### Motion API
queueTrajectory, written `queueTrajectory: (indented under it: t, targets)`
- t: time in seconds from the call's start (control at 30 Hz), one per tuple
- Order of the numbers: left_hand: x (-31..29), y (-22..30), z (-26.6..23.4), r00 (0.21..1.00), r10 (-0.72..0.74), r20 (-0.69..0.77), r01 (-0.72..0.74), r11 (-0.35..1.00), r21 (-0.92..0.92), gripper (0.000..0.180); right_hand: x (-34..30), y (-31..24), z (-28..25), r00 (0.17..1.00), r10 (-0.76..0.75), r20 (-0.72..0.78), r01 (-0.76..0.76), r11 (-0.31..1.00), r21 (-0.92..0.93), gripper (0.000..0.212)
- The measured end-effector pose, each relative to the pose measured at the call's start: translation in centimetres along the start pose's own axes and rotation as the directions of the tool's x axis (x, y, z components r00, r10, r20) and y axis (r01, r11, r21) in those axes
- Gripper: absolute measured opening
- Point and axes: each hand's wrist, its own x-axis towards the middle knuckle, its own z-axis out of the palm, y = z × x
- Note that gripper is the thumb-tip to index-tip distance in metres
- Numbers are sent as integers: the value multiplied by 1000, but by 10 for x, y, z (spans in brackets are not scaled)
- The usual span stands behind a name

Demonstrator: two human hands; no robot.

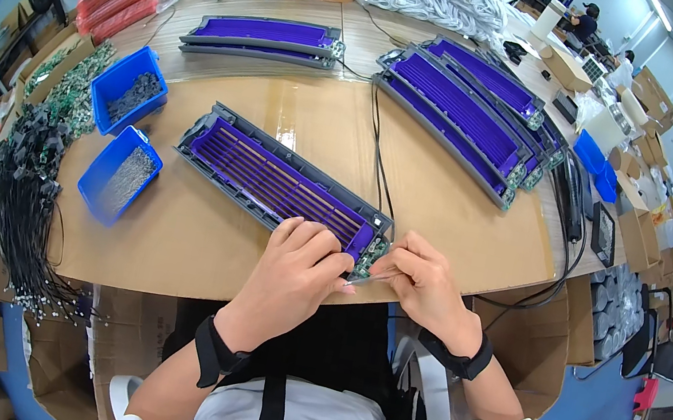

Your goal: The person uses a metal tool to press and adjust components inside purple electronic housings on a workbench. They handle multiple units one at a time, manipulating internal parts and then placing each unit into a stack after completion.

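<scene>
A long grey frame with a purple slatted insert [279, 177] lies diagonally on the cardboard-covered table [195, 248], its near end at my hands. A small green circuit board [370, 257] sits at that near end. My left hand [299, 271] rests on the frame's end, its fingers pressing beside the board. On the other side, my right hand [422, 284] pinches a thin tool or wire at the board. Both wrists wear black straps.
Two blue bins [131, 88] [119, 174] of small metal parts stand at the left. More purple-and-grey frames lie at the back [263, 37] and back right [461, 115]. A black cable [378, 154] crosses the table. Bundled black wires [27, 201] hang at the left edge.
</scene>
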Motion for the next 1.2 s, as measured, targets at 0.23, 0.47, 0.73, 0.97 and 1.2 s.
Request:
queueTrajectory:
  t: [0.23, 0.47, 0.73, 0.97, 1.2]
  targets:
    - [-7, -8, 3, 996, 25, -90, -30, 998, -53, 30, 31, -24, 10, 985, 172, -27, -173, 985, -28, 8]
    - [-17, -4, 2, 970, -227, -88, 198, 946, -256, 48, 54, -30, 15, 949, 296, 107, -258, 926, -276, 9]
    - [-35, 3, -30, 969, -237, -70, 231, 969, -85, 54, 83, -34, -9, 966, 251, -54, -255, 905, -342, 26]
    - [-46, -5, -34, 947, -265, -184, 257, 964, -68, 33, 90, -13, 19, 984, 152, 97, -71, 821, -566, 28]
    - [-57, -8, -35, 823, -292, -487, 239, 956, -169, 22, 68, -69, -24, 962, 261, 85, -122, 684, -719, 18]
